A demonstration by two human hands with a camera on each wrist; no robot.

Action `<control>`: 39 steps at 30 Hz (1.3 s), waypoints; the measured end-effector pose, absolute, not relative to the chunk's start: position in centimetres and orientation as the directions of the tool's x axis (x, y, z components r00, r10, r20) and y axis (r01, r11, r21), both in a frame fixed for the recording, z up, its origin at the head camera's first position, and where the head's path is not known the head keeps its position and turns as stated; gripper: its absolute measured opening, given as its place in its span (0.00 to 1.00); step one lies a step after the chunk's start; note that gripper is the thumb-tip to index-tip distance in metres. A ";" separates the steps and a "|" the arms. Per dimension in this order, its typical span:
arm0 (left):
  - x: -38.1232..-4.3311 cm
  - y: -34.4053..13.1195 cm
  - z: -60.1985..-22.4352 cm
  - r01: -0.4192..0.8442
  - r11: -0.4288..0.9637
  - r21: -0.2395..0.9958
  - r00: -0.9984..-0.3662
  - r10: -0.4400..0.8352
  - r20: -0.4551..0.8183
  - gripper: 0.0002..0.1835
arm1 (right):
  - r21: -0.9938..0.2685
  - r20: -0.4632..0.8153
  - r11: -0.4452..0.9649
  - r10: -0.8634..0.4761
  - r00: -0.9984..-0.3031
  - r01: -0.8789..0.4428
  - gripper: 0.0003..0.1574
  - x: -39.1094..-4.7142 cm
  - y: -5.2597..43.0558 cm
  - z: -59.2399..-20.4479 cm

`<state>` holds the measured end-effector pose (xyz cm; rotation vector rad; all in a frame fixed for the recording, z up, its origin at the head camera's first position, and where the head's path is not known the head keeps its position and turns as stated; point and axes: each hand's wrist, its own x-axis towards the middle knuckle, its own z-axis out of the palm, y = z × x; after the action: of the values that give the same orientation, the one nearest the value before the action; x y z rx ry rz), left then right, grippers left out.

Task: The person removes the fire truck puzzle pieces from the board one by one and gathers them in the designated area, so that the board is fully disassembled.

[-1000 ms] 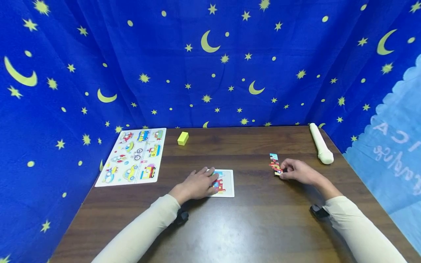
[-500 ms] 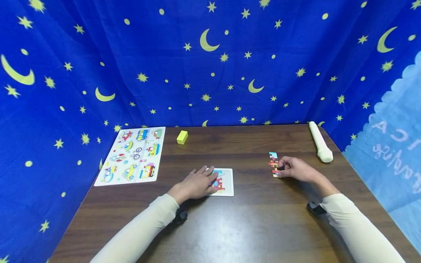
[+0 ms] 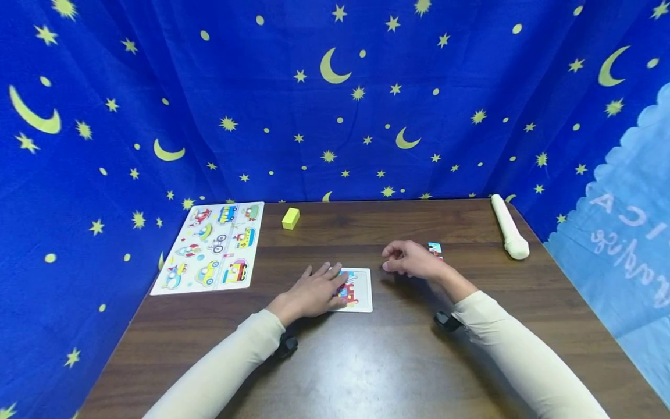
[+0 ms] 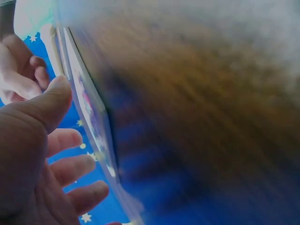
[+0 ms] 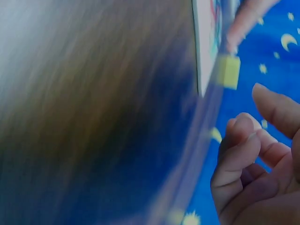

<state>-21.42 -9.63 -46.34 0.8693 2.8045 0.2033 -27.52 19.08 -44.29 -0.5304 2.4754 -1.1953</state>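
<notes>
A small white-framed jigsaw puzzle [image 3: 369,299] with a red and blue picture lies mid-table in the head view. My left hand [image 3: 312,292] rests over its left part with fingers spread, hiding that side. Just right of the puzzle, my right hand [image 3: 413,259] is above the table, fingers loosely bent. Nothing shows between thumb and fingers of the right hand [image 5: 260,154] in the right wrist view. Behind that hand, loose jigsaw pieces [image 3: 434,248] in light blue and red peek out, the others hidden by the hand and wrist.
A large white picture board [image 3: 209,247] with printed vehicles lies at the back left. A yellow block [image 3: 291,219] stands beside it near the rear edge. At the back right lies a pale microphone-shaped stick [image 3: 509,228]. A blue star-and-moon curtain [image 3: 335,116] hangs behind the brown table [image 3: 335,366].
My right hand has left the column of loose pieces and moved left toward the framed puzzle, now covering most of the pieces. The left hand stays on the puzzle.
</notes>
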 end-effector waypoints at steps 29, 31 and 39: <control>-20.2 -10.6 -46.3 0.550 0.815 0.179 -0.788 0.578 -0.209 0.36 | -0.684 -0.188 0.702 -0.434 -0.881 -0.200 0.08 -26.4 11.2 -46.5; -20.2 -10.6 -46.3 0.549 0.816 0.181 -0.790 0.577 -0.208 0.36 | -0.678 -0.191 0.707 -0.432 -0.881 -0.199 0.09 -26.5 11.2 -46.5; -20.2 -10.6 -46.2 0.551 0.814 0.183 -0.790 0.579 -0.199 0.36 | -0.648 -0.143 0.716 -0.452 -0.881 -0.262 0.09 -27.0 11.1 -46.8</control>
<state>-20.16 -10.56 -46.21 0.8724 2.7541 0.1686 -27.04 11.12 -46.76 -0.5612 2.6314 -0.9286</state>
